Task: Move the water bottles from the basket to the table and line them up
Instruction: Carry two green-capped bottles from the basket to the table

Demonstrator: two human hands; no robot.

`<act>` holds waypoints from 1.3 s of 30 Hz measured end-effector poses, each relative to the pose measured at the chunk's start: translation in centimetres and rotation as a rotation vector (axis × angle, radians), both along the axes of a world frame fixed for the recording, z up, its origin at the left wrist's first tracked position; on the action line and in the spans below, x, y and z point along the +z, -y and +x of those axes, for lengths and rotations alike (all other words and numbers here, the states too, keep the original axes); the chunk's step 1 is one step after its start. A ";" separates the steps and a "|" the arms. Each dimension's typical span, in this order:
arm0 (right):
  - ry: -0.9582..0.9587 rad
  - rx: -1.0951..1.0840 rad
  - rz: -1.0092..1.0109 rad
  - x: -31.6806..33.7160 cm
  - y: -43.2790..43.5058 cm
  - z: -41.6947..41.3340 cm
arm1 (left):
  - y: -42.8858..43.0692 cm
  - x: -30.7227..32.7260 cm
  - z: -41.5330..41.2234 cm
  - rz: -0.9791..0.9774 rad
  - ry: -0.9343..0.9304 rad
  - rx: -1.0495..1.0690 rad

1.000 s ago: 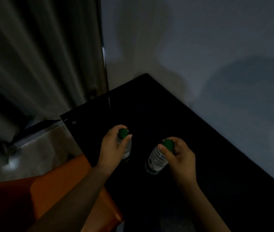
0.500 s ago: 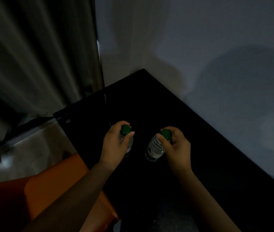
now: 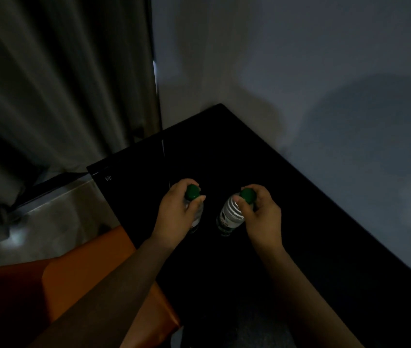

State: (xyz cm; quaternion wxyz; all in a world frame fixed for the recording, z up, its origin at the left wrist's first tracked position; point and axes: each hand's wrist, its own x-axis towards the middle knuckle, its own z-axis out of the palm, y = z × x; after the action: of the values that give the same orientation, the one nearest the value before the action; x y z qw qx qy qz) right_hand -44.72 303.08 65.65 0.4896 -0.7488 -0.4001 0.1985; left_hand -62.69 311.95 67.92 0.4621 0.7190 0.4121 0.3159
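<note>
Two clear water bottles with green caps are over the black table (image 3: 237,151). My left hand (image 3: 176,214) grips the left bottle (image 3: 192,192) at its neck; most of its body is hidden behind my fingers. My right hand (image 3: 262,217) grips the right bottle (image 3: 229,217) just under its cap, and its ribbed body and dark label show to the left of my thumb. Both bottles are upright or slightly tilted, a hand's width apart; their bases are at or just above the tabletop. No basket is in view.
A pale wall (image 3: 300,71) runs along the table's far right side. A grey curtain (image 3: 48,84) hangs at the left. An orange seat (image 3: 73,277) lies at the lower left beside the table's near edge, with light floor (image 3: 48,217) beyond it.
Both hands have held their bottles throughout. The bottles sit slightly farther onto the table than a second ago, and the right bottle looks less tilted.
</note>
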 end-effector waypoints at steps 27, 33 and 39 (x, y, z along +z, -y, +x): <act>0.467 0.331 -0.750 4.9 10.6 1.9 | 0.7 3.9 1.5 0.236 -0.510 -0.081; 0.422 0.265 -0.674 5.8 12.3 1.1 | 4.7 6.2 0.7 0.394 -0.509 -0.270; 0.374 0.135 -0.676 7.1 14.1 -0.7 | 7.3 6.9 -0.9 0.245 -0.569 -0.476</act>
State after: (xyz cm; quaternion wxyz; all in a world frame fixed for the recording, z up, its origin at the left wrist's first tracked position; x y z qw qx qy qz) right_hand -45.38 288.97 72.75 0.1199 -0.8630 -0.4431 0.2110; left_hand -63.57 304.61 74.80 0.3006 0.9032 0.3044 0.0348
